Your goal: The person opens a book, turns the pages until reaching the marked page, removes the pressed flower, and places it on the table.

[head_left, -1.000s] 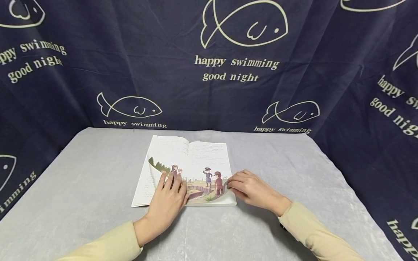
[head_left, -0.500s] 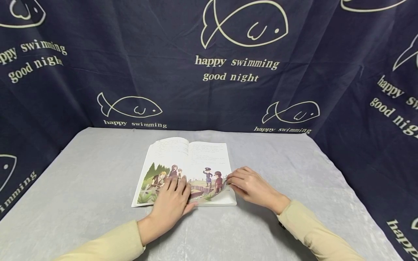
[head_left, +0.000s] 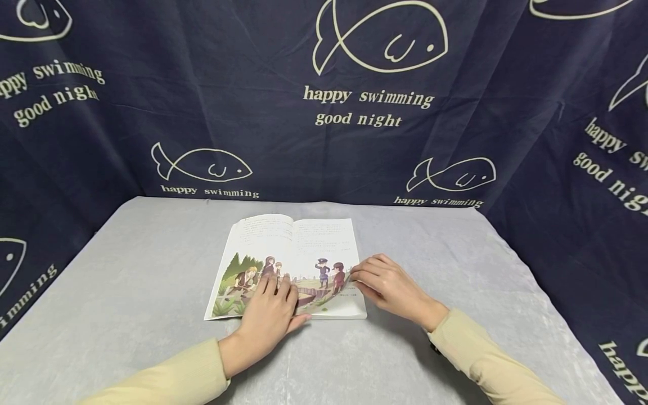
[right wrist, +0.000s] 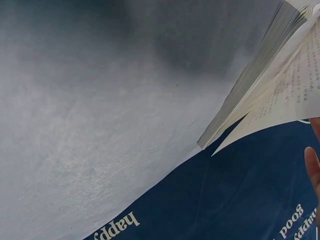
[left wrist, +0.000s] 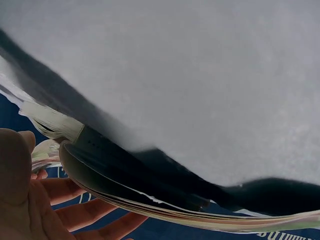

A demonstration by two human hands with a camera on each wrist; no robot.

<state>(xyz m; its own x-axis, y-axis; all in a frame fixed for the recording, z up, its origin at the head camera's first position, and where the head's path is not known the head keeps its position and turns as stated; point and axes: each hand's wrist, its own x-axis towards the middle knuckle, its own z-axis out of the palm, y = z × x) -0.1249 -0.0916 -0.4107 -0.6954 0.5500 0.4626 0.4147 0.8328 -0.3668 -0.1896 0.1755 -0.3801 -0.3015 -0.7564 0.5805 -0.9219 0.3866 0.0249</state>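
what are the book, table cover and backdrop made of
Illustrated book: paper, apparently matte; its lifted page curves thinly. Gray table cover: likely soft, velvety fabric, judging by mottled, brushed-looking patches. Navy backdrop: probably matte cloth, with creases and hanging folds.

Bright, evenly lit head view; dimmer, hazier wrist views

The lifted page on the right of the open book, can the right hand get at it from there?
Yes, it seems so: the right hand is at the outer edge of the lifted page, and the left hand rests mostly on the left page, out of the way.
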